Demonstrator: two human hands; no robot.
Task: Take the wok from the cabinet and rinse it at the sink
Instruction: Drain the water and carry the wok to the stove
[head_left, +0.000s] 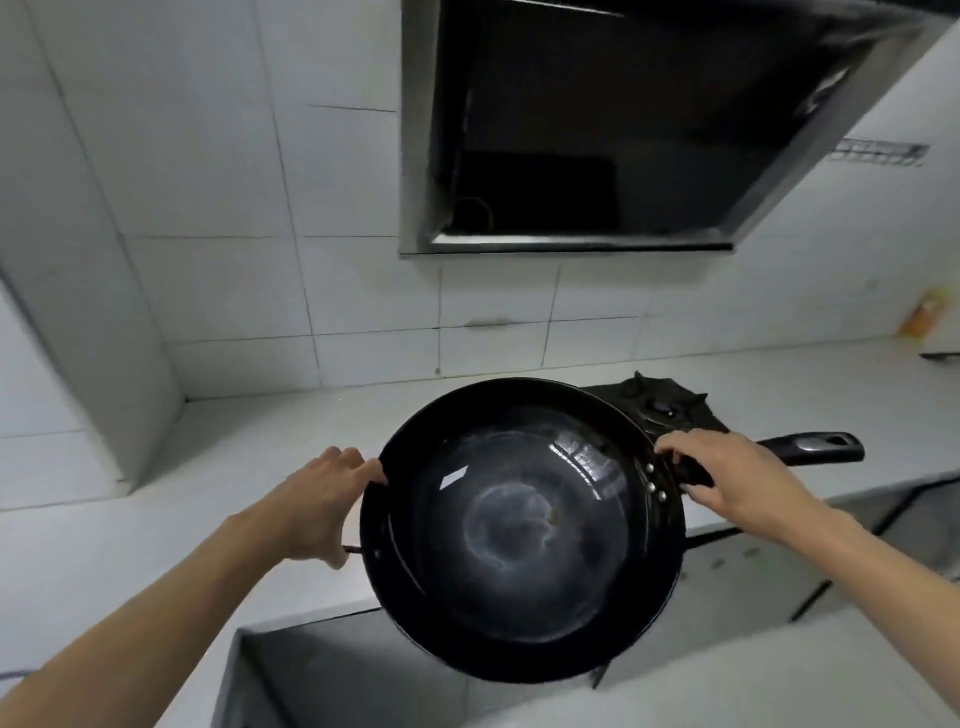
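A large black wok (519, 530) is held in the air above the counter's front edge, its shiny inside facing me. My left hand (317, 506) grips the small helper handle on the wok's left rim. My right hand (727, 478) grips the base of the long black handle (815, 448), which sticks out to the right. No sink shows in this view.
A black gas hob (670, 405) lies on the white counter (130, 545) just behind the wok. A dark range hood (623, 130) hangs above it. White tiled wall (208, 208) rises behind. An open grey cabinet door (332, 675) stands below the wok.
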